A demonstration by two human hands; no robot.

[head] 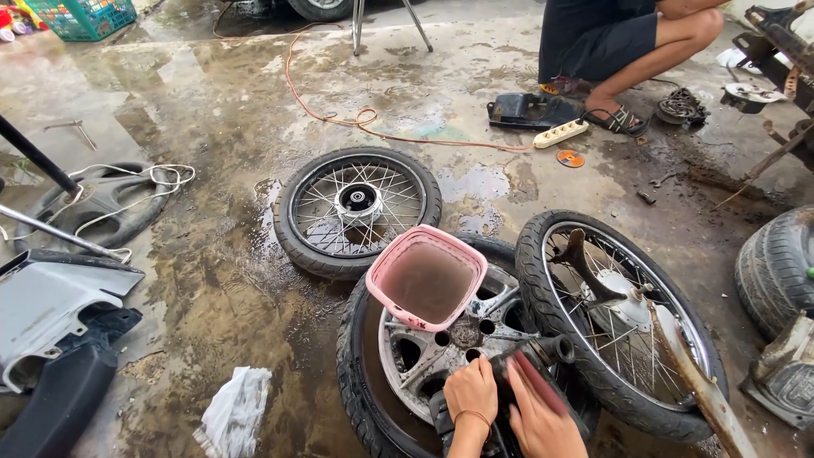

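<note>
Both my hands hold a black tube-shaped part (532, 354) low in the view, over a tyre with a silver cast wheel (411, 360) lying flat on the wet floor. My left hand (471, 392) grips the part's lower end. My right hand (539, 416) wraps around its side. A pink plastic tub (426, 276) of murky water rests tilted on the cast wheel, just above my hands.
A spoked wheel (357, 209) lies flat further out; another spoked wheel (617, 319) with a rusty bar leans at the right. A squatting person (623, 42), a power strip (560, 133) on an orange cord, a white rag (235, 410) and grey body panels (51, 326) surround me.
</note>
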